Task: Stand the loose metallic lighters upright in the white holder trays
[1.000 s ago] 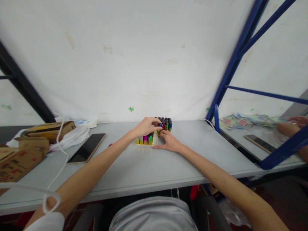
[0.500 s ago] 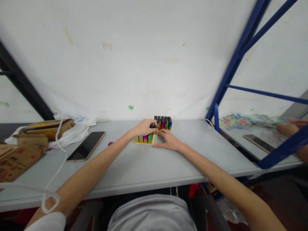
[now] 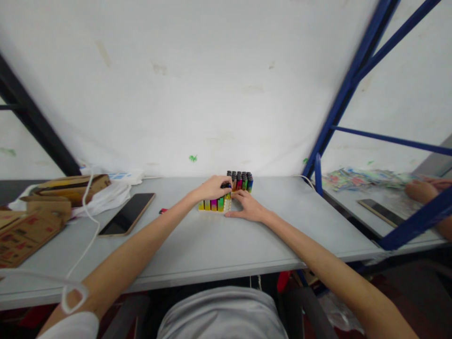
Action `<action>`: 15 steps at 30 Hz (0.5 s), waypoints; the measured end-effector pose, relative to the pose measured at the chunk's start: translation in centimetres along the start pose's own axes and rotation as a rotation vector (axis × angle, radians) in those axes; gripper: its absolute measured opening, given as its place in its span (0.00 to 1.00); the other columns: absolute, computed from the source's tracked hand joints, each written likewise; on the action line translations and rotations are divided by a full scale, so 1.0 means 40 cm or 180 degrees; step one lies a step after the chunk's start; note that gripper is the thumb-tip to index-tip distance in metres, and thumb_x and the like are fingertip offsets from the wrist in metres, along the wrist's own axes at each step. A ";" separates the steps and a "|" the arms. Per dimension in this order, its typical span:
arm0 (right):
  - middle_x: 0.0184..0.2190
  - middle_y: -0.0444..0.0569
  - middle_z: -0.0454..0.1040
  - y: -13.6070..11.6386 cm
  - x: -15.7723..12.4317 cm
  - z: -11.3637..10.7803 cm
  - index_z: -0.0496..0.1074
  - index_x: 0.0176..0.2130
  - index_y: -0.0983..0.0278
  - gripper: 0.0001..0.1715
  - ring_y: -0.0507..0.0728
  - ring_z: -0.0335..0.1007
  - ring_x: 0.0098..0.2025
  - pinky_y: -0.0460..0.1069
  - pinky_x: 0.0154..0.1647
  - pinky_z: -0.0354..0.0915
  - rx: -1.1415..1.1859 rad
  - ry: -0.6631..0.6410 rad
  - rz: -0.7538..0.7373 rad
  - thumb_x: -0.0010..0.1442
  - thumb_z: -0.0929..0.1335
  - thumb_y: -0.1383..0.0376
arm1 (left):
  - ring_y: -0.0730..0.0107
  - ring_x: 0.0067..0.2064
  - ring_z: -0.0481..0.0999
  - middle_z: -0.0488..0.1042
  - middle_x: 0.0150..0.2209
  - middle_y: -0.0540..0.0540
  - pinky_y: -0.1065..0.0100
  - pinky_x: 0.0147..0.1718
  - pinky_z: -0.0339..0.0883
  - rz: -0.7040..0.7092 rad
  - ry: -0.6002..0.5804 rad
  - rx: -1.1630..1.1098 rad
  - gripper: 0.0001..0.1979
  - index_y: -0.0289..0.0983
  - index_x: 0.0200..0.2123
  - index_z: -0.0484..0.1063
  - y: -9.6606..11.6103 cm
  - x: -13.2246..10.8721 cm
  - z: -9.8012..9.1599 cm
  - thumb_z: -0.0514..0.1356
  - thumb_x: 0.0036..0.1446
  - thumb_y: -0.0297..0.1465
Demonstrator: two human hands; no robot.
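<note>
Colourful lighters [image 3: 213, 205] stand upright in rows in a white tray [image 3: 227, 207] on the table in front of me. My left hand [image 3: 213, 188] reaches over them, its fingers closed round a dark-topped lighter [image 3: 228, 192] at the tray's right end. The rest of that row is hidden under the hand. Against the same end, my right hand [image 3: 246, 206] grips the tray, thumb at the near corner and fingers farther back. Just behind my hands stands a second block of black-topped lighters [image 3: 240, 181].
A phone [image 3: 127, 214] lies to the left, near a small red object [image 3: 163, 211]. Cardboard boxes [image 3: 31, 226] and a white cable [image 3: 92, 219] occupy the left side. A blue frame [image 3: 339, 103] rises at right; beyond it are another person's hands [image 3: 422, 190] and another phone [image 3: 380, 212].
My hands stay at the tray almost unmoved; the left fingers appear slightly lower on the lighter. The view has shifted slightly. Beyond the frame, the other person's hands have moved a little.
</note>
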State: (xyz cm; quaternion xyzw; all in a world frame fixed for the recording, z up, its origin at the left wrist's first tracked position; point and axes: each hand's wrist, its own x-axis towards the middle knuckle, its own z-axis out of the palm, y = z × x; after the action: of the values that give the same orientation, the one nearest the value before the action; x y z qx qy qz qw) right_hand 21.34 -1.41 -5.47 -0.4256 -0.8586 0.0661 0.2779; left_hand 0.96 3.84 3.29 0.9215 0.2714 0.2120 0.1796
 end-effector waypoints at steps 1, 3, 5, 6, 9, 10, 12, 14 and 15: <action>0.52 0.61 0.73 0.000 0.000 -0.001 0.73 0.57 0.67 0.42 0.68 0.70 0.56 0.62 0.60 0.65 -0.0005 -0.0011 0.0002 0.56 0.75 0.41 | 0.63 0.38 0.77 0.80 0.35 0.47 0.66 0.40 0.66 -0.0034 0.0050 -0.0015 0.07 0.38 0.36 0.75 0.001 0.000 0.001 0.59 0.56 0.32; 0.52 0.61 0.72 0.000 0.000 -0.002 0.72 0.58 0.68 0.42 0.68 0.69 0.55 0.62 0.60 0.65 -0.0014 -0.0036 0.0011 0.57 0.75 0.42 | 0.64 0.36 0.76 0.79 0.33 0.48 0.67 0.38 0.66 -0.0112 0.0078 -0.0014 0.06 0.38 0.34 0.75 0.002 -0.001 0.002 0.60 0.55 0.32; 0.52 0.61 0.72 0.001 0.000 -0.002 0.72 0.58 0.68 0.42 0.68 0.69 0.55 0.63 0.60 0.65 -0.0020 -0.0060 0.0015 0.57 0.75 0.42 | 0.64 0.35 0.76 0.79 0.31 0.48 0.68 0.36 0.65 -0.0181 0.0075 0.0019 0.05 0.37 0.34 0.75 0.002 -0.002 0.003 0.60 0.55 0.32; 0.52 0.61 0.72 0.002 0.000 -0.001 0.72 0.58 0.68 0.42 0.68 0.69 0.55 0.63 0.60 0.65 -0.0021 -0.0067 0.0016 0.57 0.75 0.42 | 0.64 0.34 0.76 0.78 0.31 0.48 0.68 0.35 0.65 -0.0204 0.0086 0.0040 0.05 0.37 0.33 0.75 0.002 -0.002 0.003 0.61 0.55 0.32; 0.52 0.60 0.72 0.005 -0.001 0.001 0.72 0.58 0.66 0.42 0.68 0.69 0.56 0.62 0.59 0.66 -0.0009 -0.0049 0.0015 0.57 0.75 0.41 | 0.63 0.36 0.77 0.80 0.33 0.47 0.67 0.37 0.66 -0.0195 0.0079 0.0103 0.06 0.38 0.34 0.76 -0.001 -0.001 0.006 0.60 0.55 0.32; 0.52 0.60 0.72 0.006 -0.001 0.002 0.72 0.58 0.66 0.42 0.68 0.69 0.56 0.62 0.60 0.65 -0.0003 -0.0037 0.0012 0.57 0.75 0.41 | 0.63 0.37 0.77 0.80 0.34 0.47 0.67 0.38 0.67 -0.0175 0.0042 0.0135 0.06 0.38 0.34 0.76 -0.003 0.000 0.007 0.60 0.55 0.32; 0.52 0.60 0.72 0.007 -0.001 0.003 0.72 0.58 0.66 0.42 0.68 0.69 0.56 0.62 0.60 0.65 0.0004 -0.0030 0.0001 0.57 0.74 0.41 | 0.61 0.40 0.78 0.81 0.37 0.45 0.67 0.40 0.68 -0.0170 -0.0060 0.0237 0.08 0.38 0.35 0.77 -0.007 0.004 0.010 0.59 0.56 0.32; 0.52 0.60 0.72 0.007 -0.001 0.002 0.73 0.58 0.67 0.42 0.68 0.69 0.56 0.63 0.60 0.65 0.0006 -0.0044 -0.0002 0.57 0.75 0.41 | 0.60 0.42 0.79 0.82 0.40 0.44 0.66 0.42 0.68 -0.0240 -0.0173 0.0401 0.10 0.38 0.37 0.79 -0.011 0.009 0.012 0.58 0.57 0.32; 0.52 0.61 0.72 0.006 -0.001 0.002 0.73 0.57 0.67 0.42 0.68 0.69 0.56 0.63 0.60 0.65 0.0006 -0.0053 0.0001 0.57 0.75 0.41 | 0.59 0.43 0.80 0.82 0.41 0.43 0.66 0.42 0.68 -0.0297 -0.0224 0.0495 0.11 0.38 0.38 0.79 -0.013 0.012 0.014 0.58 0.58 0.33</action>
State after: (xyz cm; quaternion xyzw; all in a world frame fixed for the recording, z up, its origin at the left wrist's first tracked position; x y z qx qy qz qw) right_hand 21.48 -1.27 -5.62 -0.4249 -0.8608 0.0704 0.2711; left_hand 1.38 4.40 2.74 0.9259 0.3232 0.1492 0.1266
